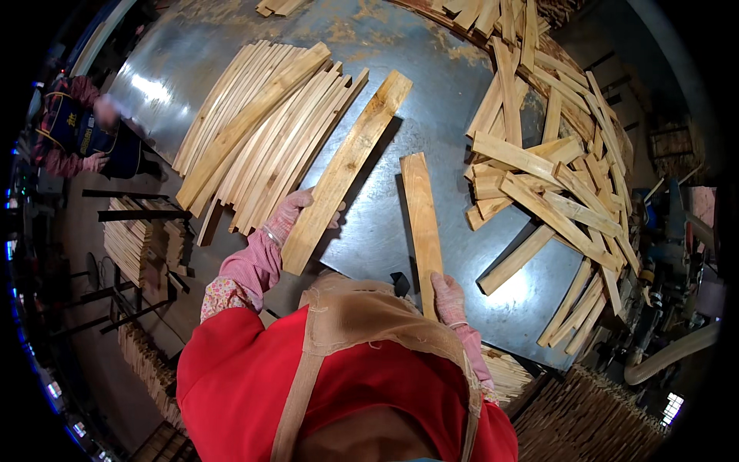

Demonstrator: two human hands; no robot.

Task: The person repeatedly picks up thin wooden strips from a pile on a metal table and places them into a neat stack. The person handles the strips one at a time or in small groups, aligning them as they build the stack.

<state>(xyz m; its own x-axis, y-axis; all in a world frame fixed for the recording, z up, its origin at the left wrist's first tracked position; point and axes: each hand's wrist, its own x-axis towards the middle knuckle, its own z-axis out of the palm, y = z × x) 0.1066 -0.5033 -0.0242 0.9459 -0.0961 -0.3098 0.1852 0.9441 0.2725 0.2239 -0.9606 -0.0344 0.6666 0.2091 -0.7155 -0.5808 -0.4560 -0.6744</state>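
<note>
**Timber Handling: Two-Handed Hold**

The metal-topped table [369, 231] carries the main stock. A loose heap of slats [539, 177] lies crosswise along its right edge, with one single slat [517, 260] resting just beside it, toward the near edge. Lower right, past the near edge, is a dense stack of thin sticks [593, 416].

Toward the left edge of the table is a row of slats [308, 146], set side by side; one diagonal slat [254, 123] lies across it. Beyond that edge, a black rack [135, 216] holds a layered slat stack [123, 246].

The left board [350, 165] is raised above the table, between the row and the right board [420, 208]. The right board points away from the near edge.

The left hand [296, 214] has its grip closed around the lower part of the left board. The right hand [448, 299] has its grip closed at the near end of the right board, thumb on top; its other fingers are mostly hidden.
</note>
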